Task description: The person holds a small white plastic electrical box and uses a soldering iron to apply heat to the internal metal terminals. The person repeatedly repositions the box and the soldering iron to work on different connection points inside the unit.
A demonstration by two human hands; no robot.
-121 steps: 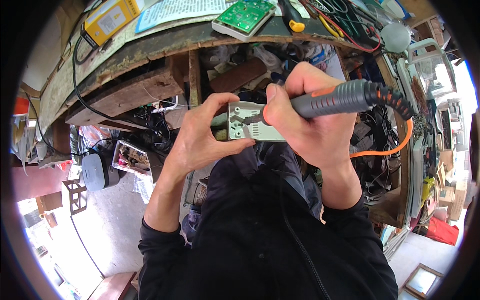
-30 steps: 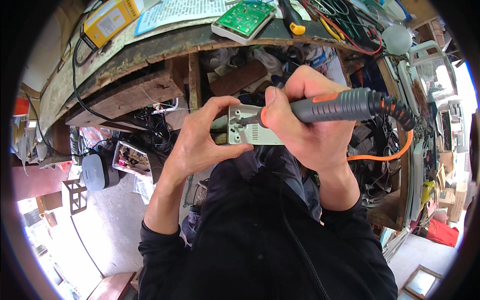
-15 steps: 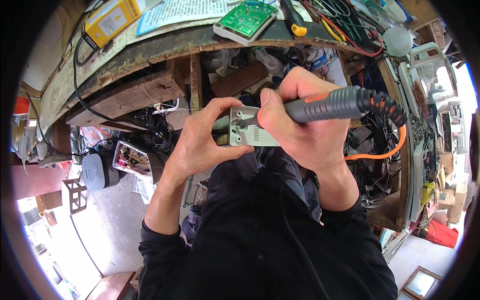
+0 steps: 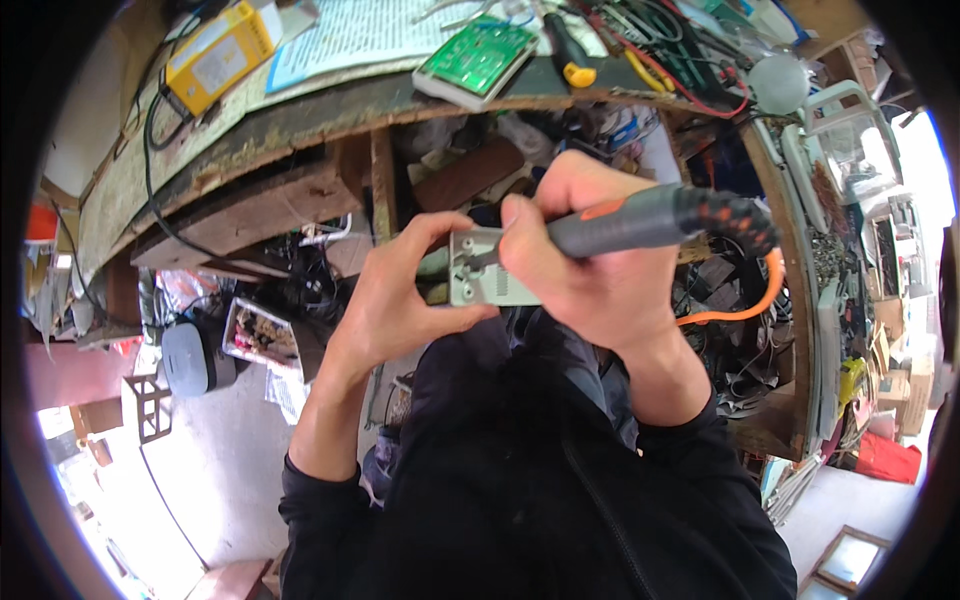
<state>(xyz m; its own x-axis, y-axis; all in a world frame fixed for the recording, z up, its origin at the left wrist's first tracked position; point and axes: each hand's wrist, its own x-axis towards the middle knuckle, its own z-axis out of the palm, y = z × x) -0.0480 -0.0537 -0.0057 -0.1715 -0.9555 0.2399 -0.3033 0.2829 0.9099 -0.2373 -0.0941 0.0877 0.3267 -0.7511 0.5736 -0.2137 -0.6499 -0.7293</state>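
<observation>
Grey plastic adapter [image 4: 487,268] sits over my lap, just below the workbench edge [image 4: 300,125]. My left hand [image 4: 395,300] is clamped on its left end, and my right hand [image 4: 590,270] is wrapped tight round the soldering iron [image 4: 640,220], tip on the adapter's face. I reckon the trick is bracing both wrists together and keeping the orange cord [image 4: 740,310] slack.

The right hand [image 4: 590,270] covers the right part of the small grey plastic casing [image 4: 480,275], and the left hand [image 4: 400,300] hides its lower left corner. The tool's tip [image 4: 478,262] is too small to identify (soldering iron or screwdriver, unclear). The yellow multimeter [image 4: 215,55] and green circuit board [image 4: 478,55] run into the dark fisheye rim.
</observation>
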